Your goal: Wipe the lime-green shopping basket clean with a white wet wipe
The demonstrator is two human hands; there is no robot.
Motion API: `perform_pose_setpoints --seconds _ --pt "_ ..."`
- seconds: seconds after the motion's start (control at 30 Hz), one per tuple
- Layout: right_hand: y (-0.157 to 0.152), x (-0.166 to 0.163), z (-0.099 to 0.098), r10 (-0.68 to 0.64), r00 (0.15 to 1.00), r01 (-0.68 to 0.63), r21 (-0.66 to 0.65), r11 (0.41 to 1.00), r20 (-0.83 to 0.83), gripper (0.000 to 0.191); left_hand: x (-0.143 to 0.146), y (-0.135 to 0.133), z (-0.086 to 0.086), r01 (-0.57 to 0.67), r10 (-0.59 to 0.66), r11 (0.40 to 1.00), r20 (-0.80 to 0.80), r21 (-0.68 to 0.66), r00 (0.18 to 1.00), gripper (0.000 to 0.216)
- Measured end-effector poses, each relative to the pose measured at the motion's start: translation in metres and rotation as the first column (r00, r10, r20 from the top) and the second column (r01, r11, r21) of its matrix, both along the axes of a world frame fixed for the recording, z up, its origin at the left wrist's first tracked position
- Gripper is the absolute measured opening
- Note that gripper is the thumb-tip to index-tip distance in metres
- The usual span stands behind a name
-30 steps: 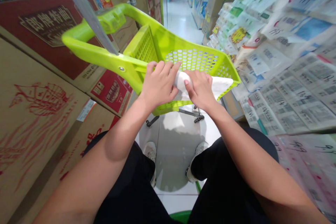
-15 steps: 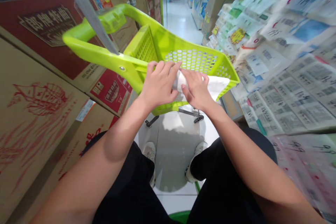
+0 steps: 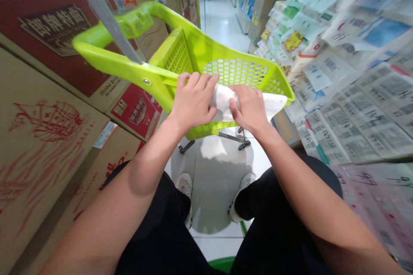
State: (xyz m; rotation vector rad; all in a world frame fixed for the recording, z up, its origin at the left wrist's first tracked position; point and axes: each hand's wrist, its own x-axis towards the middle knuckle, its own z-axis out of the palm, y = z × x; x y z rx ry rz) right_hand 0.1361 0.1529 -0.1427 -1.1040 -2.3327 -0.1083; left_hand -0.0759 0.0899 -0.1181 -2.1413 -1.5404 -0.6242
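A lime-green shopping basket (image 3: 193, 51) on wheels stands in front of me in a shop aisle. A white cloth (image 3: 272, 105) lies over its near rim. My left hand (image 3: 193, 101) curls round the left, bunched end of the cloth at the rim. Beside it, my right hand (image 3: 250, 107) presses down on the same cloth, fingers together. The basket's green handle (image 3: 106, 53) sticks out to the left, with a grey metal pole (image 3: 106, 13) rising from it.
Stacked cardboard cartons (image 3: 41, 129) line the left side. Shelves of packaged goods (image 3: 348, 94) line the right. The tiled aisle floor (image 3: 222, 25) runs ahead between them. My feet in light shoes (image 3: 185, 187) stand below the basket's wheels (image 3: 243, 144).
My right hand slid a little left and then back right along the cloth. My left hand has stayed at the rim. The basket has barely shifted.
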Motion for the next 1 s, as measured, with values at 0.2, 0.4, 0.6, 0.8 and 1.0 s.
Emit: perform_pose_setpoints --seconds 0.2,0.4,0.6,0.8,1.0 --pt "0.017 0.011 -0.001 -0.244 0.97 0.244 -0.01 0.97 0.006 0.048 0.003 0.001 0.001 -0.004 0.004 1.0 0.007 -0.028 1.0 0.08" --pt "-0.01 -0.013 -0.002 0.096 0.995 -0.097 0.095 0.991 0.013 0.06 0.004 0.0 0.0 0.001 -0.001 1.0 0.021 -0.008 1.0 0.081" --pt "0.013 0.017 -0.003 -0.234 0.972 0.233 0.04 0.972 0.02 0.052 0.0 0.0 -0.003 0.022 -0.021 1.0 0.021 -0.003 1.0 0.074" --pt "-0.016 -0.012 -0.012 -0.082 0.996 0.087 0.117 0.989 -0.041 0.065 -0.001 0.004 -0.003 0.032 -0.032 0.999 0.031 0.003 0.999 0.074" --pt "0.003 0.006 -0.002 -0.202 0.979 0.201 0.033 0.979 0.019 0.061 -0.007 0.002 -0.002 0.02 -0.019 1.0 0.025 -0.005 1.0 0.076"
